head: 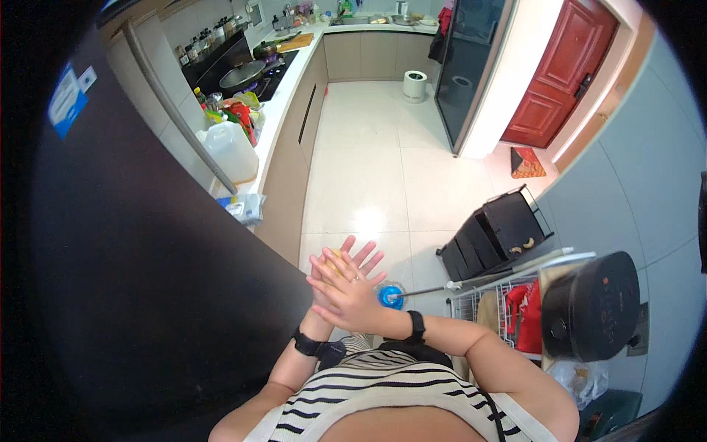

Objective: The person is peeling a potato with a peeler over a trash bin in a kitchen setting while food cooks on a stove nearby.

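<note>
In front of my body, over the tiled floor, both hands are laid together. My left hand [322, 301] is underneath, its fingers spread and pointing away from me. My right hand [353, 298], with a ring on one finger, lies across the left palm. Between the two palms is a small yellowish piece [334, 255], possibly dough. Only a bit of it shows past the right fingers, so its full shape is hidden. Each wrist wears a black band.
A large dark panel [165, 298] rises close on my left. The counter [287, 83] beyond it carries a plastic jug [229, 152] and a pan [243, 75]. To the right are a black drawer cart [486, 237], a blue mop head [391, 296] and a black cooker [591, 306] on a rack.
</note>
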`<state>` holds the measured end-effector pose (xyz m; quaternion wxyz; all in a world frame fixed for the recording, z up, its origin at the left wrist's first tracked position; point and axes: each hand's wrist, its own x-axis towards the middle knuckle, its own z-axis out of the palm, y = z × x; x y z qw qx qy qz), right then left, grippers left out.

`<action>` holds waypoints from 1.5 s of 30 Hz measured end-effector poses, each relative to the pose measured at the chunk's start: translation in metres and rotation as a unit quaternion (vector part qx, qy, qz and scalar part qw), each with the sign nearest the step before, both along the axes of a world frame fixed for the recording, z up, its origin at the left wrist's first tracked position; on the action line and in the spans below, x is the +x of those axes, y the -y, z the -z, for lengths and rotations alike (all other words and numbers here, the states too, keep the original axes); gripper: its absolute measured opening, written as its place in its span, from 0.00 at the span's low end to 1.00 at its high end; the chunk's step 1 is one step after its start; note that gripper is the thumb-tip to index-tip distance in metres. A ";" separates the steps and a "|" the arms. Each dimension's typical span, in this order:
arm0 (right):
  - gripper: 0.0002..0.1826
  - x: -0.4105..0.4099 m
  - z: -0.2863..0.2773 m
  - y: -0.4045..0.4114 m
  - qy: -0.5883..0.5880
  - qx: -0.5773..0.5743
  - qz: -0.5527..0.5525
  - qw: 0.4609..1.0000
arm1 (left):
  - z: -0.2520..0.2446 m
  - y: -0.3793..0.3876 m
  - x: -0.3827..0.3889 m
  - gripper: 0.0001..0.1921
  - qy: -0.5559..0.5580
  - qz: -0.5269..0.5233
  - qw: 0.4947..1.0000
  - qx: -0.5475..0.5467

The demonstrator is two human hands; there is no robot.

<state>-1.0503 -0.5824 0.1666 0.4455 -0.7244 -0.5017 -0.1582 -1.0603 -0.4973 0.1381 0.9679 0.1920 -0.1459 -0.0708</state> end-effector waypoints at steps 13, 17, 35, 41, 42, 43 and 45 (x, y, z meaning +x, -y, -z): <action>0.35 0.223 -0.037 -0.059 -0.078 -0.031 0.084 0.993 | -0.025 -0.077 0.238 0.36 -0.210 0.017 0.975 -0.063; 0.36 0.329 -0.051 -0.075 -0.012 0.021 0.061 0.998 | -0.076 -0.087 0.333 0.30 -0.100 -0.064 0.975 0.190; 0.35 0.755 -0.036 -0.132 -0.056 -0.166 -0.023 0.984 | -0.005 -0.232 0.691 0.24 -0.247 -0.106 0.957 0.107; 0.35 0.909 -0.021 -0.196 -0.046 -0.054 0.027 0.997 | -0.004 -0.250 0.864 0.22 -0.220 -0.139 0.941 0.218; 0.35 0.932 -0.016 -0.206 -0.022 -0.056 0.024 0.998 | -0.005 -0.236 0.900 0.22 -0.222 -0.157 0.942 0.199; 0.35 0.952 -0.015 -0.214 -0.005 -0.061 0.021 0.998 | -0.004 -0.229 0.931 0.23 -0.231 -0.174 0.940 0.180; 0.33 1.015 -0.028 -0.209 -0.004 -0.082 0.026 0.996 | -0.021 -0.236 0.991 0.22 -0.208 -0.143 0.948 0.195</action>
